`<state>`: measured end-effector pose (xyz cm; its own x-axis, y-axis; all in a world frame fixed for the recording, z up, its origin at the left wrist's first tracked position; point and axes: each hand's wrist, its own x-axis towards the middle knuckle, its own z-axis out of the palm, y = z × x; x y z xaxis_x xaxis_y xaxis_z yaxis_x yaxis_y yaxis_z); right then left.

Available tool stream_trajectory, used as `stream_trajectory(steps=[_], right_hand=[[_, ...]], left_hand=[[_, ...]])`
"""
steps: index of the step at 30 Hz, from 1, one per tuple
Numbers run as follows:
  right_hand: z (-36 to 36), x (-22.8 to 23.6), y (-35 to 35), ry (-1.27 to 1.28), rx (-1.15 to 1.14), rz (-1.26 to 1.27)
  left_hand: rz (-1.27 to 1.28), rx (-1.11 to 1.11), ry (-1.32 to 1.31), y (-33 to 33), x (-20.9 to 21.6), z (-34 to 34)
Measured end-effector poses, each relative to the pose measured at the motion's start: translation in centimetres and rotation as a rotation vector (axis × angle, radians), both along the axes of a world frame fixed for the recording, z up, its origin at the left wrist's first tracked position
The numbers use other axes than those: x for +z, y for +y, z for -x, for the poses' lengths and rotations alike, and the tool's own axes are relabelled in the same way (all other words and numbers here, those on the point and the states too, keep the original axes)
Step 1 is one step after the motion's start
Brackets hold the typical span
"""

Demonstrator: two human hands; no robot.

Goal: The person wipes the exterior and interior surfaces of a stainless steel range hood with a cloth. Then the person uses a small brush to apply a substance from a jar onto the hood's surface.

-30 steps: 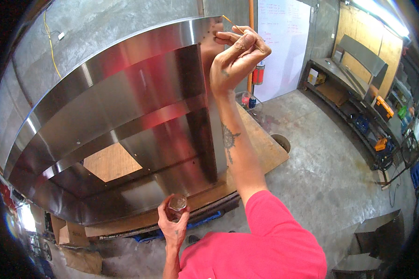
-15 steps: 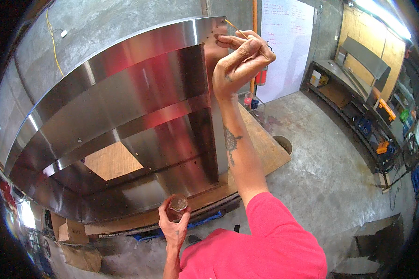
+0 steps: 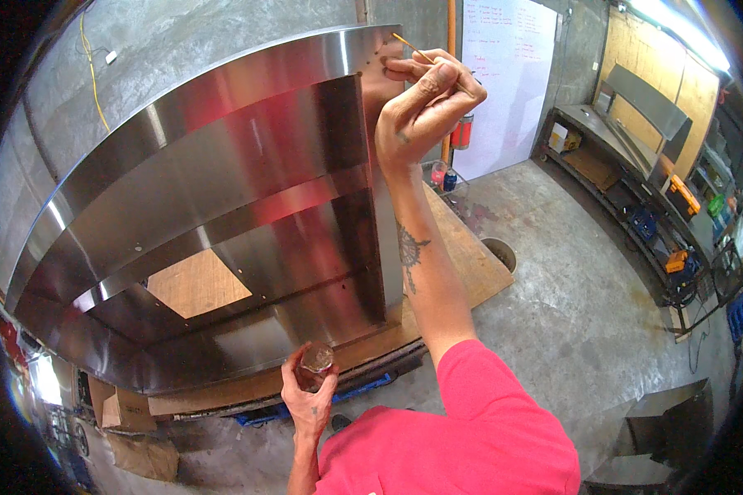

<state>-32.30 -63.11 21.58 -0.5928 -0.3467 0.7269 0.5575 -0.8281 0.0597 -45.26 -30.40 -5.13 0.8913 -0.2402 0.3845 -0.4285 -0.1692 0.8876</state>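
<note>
A large brushed stainless steel housing [image 3: 223, 177], open toward me, stands on a wooden tabletop. My right hand [image 3: 437, 95] is raised at its upper right corner. Pinched between its thumb and fingers is a thin stick [image 3: 413, 48] with a yellowish tip, which meets or nearly meets the metal near small dark spots; whether it touches I cannot tell. Low in front of the housing, my left hand [image 3: 312, 396] wraps round a small clear glass jar [image 3: 317, 358]. What the jar contains is hard to make out.
The wooden tabletop [image 3: 462, 247] reaches out to the right. Beyond it are a bucket [image 3: 500, 254], cans [image 3: 449, 180], a fire extinguisher [image 3: 462, 132] and a whiteboard [image 3: 508, 82]. A workbench [image 3: 611, 177] runs along the right. Cardboard boxes [image 3: 126, 410] sit at lower left.
The stick's tip has shifted slightly left along the housing's upper corner, still pinched in my right hand. My left hand keeps the jar in nearly the same place.
</note>
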Motion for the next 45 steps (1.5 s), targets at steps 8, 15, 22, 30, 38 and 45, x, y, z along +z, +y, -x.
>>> stream_trajectory(steps=[8, 15, 22, 30, 38, 45], right_hand=[[0.2, 0.1, 0.2, 0.007, 0.018, 0.002], [0.3, -0.2, -0.5, 0.057, -0.061, 0.01], [0.5, -0.3, -0.2, 0.074, -0.041, 0.012], [2.6, -1.8, 1.5, -0.006, 0.095, -0.022], [9.8, -11.7, 8.7, 0.493, 0.361, 0.046], [16.1, -18.0, 12.8, 0.853, 0.567, 0.055]], left_hand=[[0.0, 0.014, -0.003, 0.0, 0.0, -0.1], [-0.028, 0.006, 0.002, 0.1, -0.1, -0.2], [-0.019, 0.006, 0.053, 0.2, -0.2, 0.0], [0.034, -0.027, 0.03, -0.2, -0.4, -0.7], [-0.028, 0.009, -0.128, -1.4, 3.6, -2.6], [-0.054, -0.04, -0.262, -2.8, 6.5, -3.9]])
